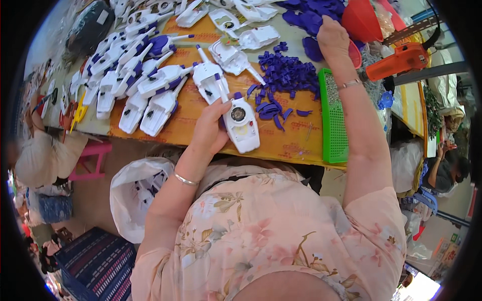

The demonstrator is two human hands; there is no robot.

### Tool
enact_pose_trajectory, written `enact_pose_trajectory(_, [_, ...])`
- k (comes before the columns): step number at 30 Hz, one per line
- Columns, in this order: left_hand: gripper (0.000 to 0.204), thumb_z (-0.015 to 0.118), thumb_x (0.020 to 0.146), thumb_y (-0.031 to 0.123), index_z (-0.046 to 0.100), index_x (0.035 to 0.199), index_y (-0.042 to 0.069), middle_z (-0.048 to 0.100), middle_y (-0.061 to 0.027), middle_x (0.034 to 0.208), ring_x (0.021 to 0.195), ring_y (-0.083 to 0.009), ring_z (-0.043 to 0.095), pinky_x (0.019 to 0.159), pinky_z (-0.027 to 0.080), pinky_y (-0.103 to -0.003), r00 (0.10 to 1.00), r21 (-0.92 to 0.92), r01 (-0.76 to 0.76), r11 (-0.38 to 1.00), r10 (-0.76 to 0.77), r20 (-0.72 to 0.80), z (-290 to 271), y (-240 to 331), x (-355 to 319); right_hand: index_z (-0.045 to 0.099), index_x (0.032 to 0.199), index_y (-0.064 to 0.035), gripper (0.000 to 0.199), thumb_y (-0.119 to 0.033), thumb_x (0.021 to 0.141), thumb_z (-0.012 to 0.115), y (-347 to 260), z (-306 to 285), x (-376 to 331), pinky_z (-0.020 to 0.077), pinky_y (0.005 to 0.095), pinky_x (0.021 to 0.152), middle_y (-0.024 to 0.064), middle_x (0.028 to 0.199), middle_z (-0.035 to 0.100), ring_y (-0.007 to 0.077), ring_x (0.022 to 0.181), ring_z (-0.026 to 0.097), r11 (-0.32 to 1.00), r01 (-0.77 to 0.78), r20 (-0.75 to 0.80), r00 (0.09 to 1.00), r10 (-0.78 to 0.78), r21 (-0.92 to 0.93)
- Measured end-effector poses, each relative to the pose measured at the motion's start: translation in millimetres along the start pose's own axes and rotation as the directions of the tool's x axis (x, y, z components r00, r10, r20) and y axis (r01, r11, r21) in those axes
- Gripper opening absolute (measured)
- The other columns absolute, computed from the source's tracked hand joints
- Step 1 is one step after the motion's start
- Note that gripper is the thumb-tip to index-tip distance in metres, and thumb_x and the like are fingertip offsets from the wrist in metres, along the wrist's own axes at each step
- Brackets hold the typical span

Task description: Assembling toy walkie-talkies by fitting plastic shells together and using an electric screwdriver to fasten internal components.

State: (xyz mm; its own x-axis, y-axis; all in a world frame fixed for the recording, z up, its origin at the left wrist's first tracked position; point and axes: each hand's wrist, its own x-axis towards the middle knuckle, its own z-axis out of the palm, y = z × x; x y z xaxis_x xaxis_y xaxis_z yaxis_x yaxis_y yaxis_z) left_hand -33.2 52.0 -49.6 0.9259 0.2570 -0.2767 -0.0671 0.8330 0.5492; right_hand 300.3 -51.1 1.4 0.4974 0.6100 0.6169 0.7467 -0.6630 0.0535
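The left hand [210,128] clasps a white housing [241,124], likely light, stiff, best side-held; whether the right hand [333,41] grips is unclear.

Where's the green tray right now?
In the head view, right of centre: the green tray sits at the near edge of the table, between the small purple parts and the right forearm.

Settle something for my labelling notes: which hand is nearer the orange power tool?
Right. The right hand is at the flat purple pieces, left of the orange power tool; the left hand is farther left, holding a white casing.
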Motion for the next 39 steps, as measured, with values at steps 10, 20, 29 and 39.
enact_pose_trajectory(10, [0.036, 0.039, 0.091, 0.010, 0.042, 0.125, -0.001, 0.054, -0.0146, 0.116, 0.108, -0.0255, 0.053, 0.097, 0.041, -0.040, 0.987, -0.223, -0.161, 0.962, 0.163, -0.008, 21, 3, -4, 0.053, 0.110, -0.0041, 0.040, -0.009, 0.072, 0.065, -141, -144, -129, 0.0476, 0.0397, 0.075, 0.0224, 0.113, 0.052, 0.0352, 0.096, 0.055, 0.676, 0.370, 0.044, 0.858, -0.511, 0.638])
enact_pose_trajectory(20, [0.039, 0.040, 0.087, 0.006, 0.041, 0.126, 0.003, 0.054, -0.0097, 0.110, 0.100, -0.0173, 0.055, 0.089, 0.044, -0.032, 0.942, -0.037, -0.333, 0.942, 0.334, 0.024, 55, -10, -18, 0.049, 0.114, -0.0013, 0.057, -0.015, 0.065, 0.075, -147, -132, -163, 0.0426, 0.0414, 0.086, 0.0196, 0.114, 0.053, 0.0349, 0.102, 0.054, 0.663, 0.108, -0.014, 0.989, -0.146, 0.741])
enact_pose_trajectory(29, [0.038, 0.043, 0.085, 0.005, 0.040, 0.122, 0.003, 0.055, -0.0090, 0.106, 0.097, -0.0173, 0.056, 0.087, 0.045, -0.030, 0.926, -0.042, -0.370, 0.928, 0.372, 0.070, 57, -14, -19, 0.054, 0.113, -0.0019, 0.055, -0.013, 0.063, 0.075, -145, -129, -171, 0.0411, 0.0410, 0.085, 0.0148, 0.111, 0.056, 0.0310, 0.101, 0.054, 0.658, 0.115, -0.072, 0.993, -0.093, 0.744])
enact_pose_trajectory(39, [0.051, 0.059, 0.069, -0.005, 0.048, 0.118, 0.002, 0.058, -0.0134, 0.112, 0.108, -0.0280, 0.056, 0.093, 0.046, -0.041, 0.928, -0.049, -0.266, 0.963, 0.270, 0.259, 47, 1, -13, 0.055, 0.108, 0.0014, 0.043, -0.016, 0.074, 0.075, -143, -132, -167, 0.0459, 0.0277, 0.076, 0.0069, 0.093, 0.059, 0.0152, 0.083, 0.056, -0.021, -0.425, 0.424, 0.894, 0.148, 0.905])
